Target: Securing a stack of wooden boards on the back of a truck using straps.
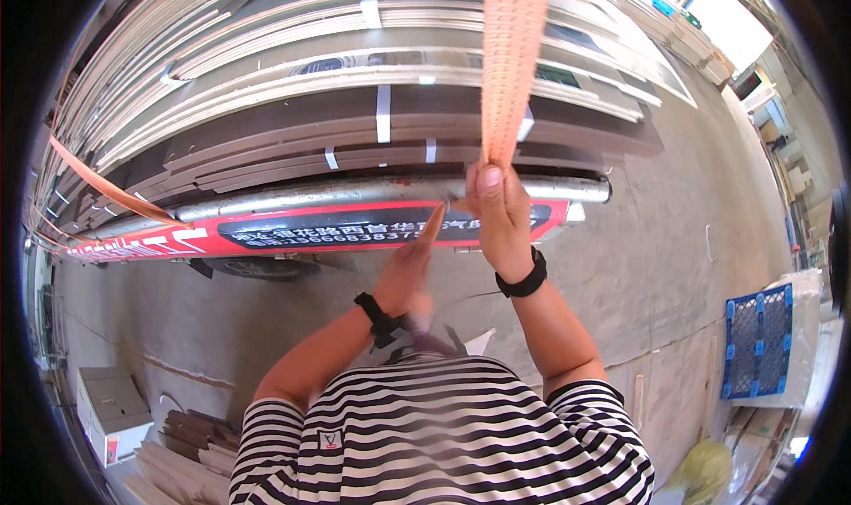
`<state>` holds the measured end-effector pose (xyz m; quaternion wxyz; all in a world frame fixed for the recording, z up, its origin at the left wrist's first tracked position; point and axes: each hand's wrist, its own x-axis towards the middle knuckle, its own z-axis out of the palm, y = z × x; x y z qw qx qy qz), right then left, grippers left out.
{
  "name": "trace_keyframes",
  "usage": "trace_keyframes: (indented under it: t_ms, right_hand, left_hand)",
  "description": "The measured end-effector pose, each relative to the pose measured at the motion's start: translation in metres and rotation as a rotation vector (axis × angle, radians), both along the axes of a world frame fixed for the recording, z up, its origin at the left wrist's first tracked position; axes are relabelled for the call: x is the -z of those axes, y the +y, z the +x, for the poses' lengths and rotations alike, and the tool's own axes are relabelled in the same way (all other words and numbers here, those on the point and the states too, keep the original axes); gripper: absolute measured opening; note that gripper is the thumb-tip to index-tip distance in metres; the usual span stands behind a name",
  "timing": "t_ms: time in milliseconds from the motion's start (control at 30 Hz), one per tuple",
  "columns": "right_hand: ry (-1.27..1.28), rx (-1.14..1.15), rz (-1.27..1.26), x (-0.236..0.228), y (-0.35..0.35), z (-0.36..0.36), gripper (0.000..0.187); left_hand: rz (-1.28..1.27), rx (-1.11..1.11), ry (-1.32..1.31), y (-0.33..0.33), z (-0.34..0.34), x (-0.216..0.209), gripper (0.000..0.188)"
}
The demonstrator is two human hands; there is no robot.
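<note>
A wide orange webbing strap [512,62] comes down over the stacked boards to the metal rail [372,190] along the truck's side. My right hand [502,213] is closed around the strap right at the rail, thumb on top. Lower and to the left, my left hand [404,279] is seen edge-on and slightly blurred. A narrow orange end of the strap appears to run from beside the rail into its fingers, though the palm side is hidden. Both wrists wear black bands.
Long pale panels [292,18] and brown boards [284,142] are stacked on the truck bed. Another orange strap [111,190] crosses the load at left. A truck wheel [266,268] shows below the red side panel. A blue pallet [758,341] stands at right, a grey cabinet [113,399] at lower left.
</note>
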<state>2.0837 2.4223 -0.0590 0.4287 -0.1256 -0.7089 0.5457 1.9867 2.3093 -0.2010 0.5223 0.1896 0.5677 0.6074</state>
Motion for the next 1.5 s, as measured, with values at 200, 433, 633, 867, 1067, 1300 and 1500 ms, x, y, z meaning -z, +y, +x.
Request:
trace_keyframes:
  t_ms: [200,433,633,867,1067,1300,1500]
  right_hand:
    - [0.055,-0.045,-0.067,0.016,-0.029,0.026,0.041]
    - [-0.172,0.066,0.134,0.0,0.029,-0.003,0.035]
    - [-0.012,-0.058,-0.127,0.005,0.008,-0.013,0.028]
    - [-0.055,0.241,0.033,0.007,-0.012,0.002,0.037]
    - [-0.05,0.342,0.303,-0.036,0.009,-0.005,0.027]
    - [0.172,0.334,0.316,-0.096,0.026,-0.028,0.03]
    - [0.317,-0.023,-0.171,-0.078,-0.015,-0.021,0.029]
  left_hand:
    - [0.032,-0.017,0.133,0.003,-0.003,0.013,0.036]
    - [0.023,0.048,0.278,-0.044,0.019,0.01,0.036]
    - [-0.024,-0.004,0.424,-0.035,0.016,0.019,0.032]
    - [0.307,0.158,1.535,-0.043,0.007,0.018,0.02]
    - [0.009,0.214,0.854,-0.064,0.02,0.006,0.026]
    - [0.131,0.103,0.893,-0.032,0.019,0.047,0.047]
    - [0.148,-0.063,0.931,-0.035,0.01,0.043,0.051]
